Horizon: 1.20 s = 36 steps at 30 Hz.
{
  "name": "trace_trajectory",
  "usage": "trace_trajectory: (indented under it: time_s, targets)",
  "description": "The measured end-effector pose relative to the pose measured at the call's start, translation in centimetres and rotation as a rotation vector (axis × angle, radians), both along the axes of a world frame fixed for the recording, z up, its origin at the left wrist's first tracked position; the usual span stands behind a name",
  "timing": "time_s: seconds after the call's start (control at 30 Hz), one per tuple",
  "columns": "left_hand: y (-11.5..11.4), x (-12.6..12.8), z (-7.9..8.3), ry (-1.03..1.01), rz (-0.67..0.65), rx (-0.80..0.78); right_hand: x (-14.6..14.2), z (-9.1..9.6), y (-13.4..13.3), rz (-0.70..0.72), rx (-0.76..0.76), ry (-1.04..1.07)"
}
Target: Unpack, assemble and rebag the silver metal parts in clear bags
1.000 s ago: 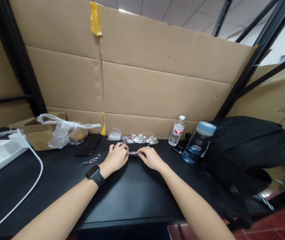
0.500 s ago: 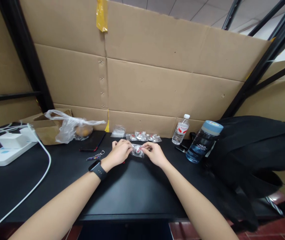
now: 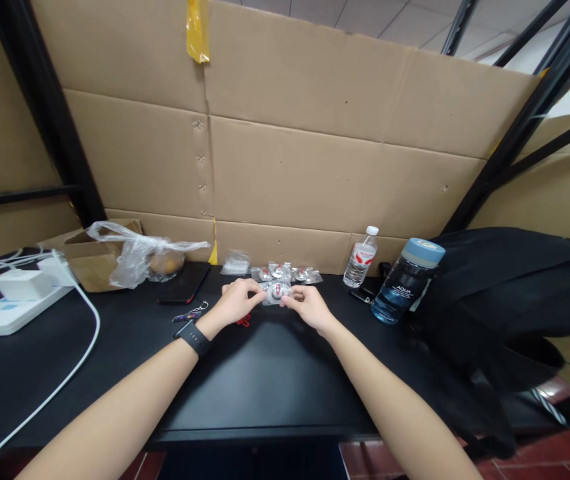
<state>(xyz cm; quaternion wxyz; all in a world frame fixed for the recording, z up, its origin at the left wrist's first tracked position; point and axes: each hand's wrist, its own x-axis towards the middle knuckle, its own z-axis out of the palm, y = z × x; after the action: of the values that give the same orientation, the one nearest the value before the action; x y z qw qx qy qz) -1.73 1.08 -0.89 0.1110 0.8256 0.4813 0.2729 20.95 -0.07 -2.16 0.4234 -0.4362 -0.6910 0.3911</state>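
Between my two hands is a small clear plastic packet [image 3: 277, 292] with a round silvery piece and a red mark inside. My left hand [image 3: 239, 298], with a black watch on its wrist, pinches the packet's left edge. On the other side, my right hand [image 3: 309, 305] has thumb and fingers closed on its right edge. Just behind lie several similar packets [image 3: 301, 274] in a row against the cardboard. A stack of clear empty-looking bags [image 3: 235, 262] is to their left. Some red cord [image 3: 244, 321] shows beside my left hand, partly covered by it.
A phone [image 3: 183, 283] and a keychain [image 3: 191, 312] lie left of my hands, near a bagged round fruit [image 3: 165, 264]. A power strip [image 3: 25, 307] is far left. To the right stand a water bottle [image 3: 361, 259], a blue-lidded bottle [image 3: 407, 280] and a black backpack [image 3: 515, 300].
The packet has shifted slightly up and back towards the row, and its red mark faces up more plainly. More of the red cord shows beside my left hand.
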Motion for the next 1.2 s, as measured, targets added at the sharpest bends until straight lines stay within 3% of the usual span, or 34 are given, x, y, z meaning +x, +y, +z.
trace_trajectory:
  time_s: [0.17,0.23,0.37,0.5,0.63,0.77,0.83,0.97,1.2]
  targets:
    - [0.6,-1.6,-0.1,0.136,-0.02,0.138,2.5,-0.1,2.5,-0.283,0.046,-0.095]
    - [1.3,-2.8,-0.2,0.185,-0.075,0.101,3.4,-0.2,4.2,-0.406,0.079,-0.179]
    - [2.5,-4.6,-0.1,0.166,-0.245,-0.024,4.2,-0.3,7.0,-0.523,0.095,-0.26]
    - [2.6,-5.0,0.0,0.178,-0.311,-0.112,5.5,0.3,7.5,-0.575,0.142,-0.368]
    - [2.2,-4.5,-0.2,0.222,-0.26,-0.145,7.4,1.1,5.6,-0.428,0.177,-0.453]
    - [1.7,-3.8,-0.5,0.242,-0.185,-0.07,7.9,1.7,3.0,0.013,0.09,-0.618]
    - [1.5,-3.5,-0.7,0.271,-0.154,-0.012,7.5,1.9,2.1,0.128,0.053,-0.66]
    - [1.3,-3.1,-0.8,0.277,-0.129,0.025,6.6,2.4,1.4,0.174,0.054,-0.69]
    - [0.4,-1.7,0.3,-0.018,-0.211,0.079,6.6,3.1,1.1,0.162,0.143,-0.646]
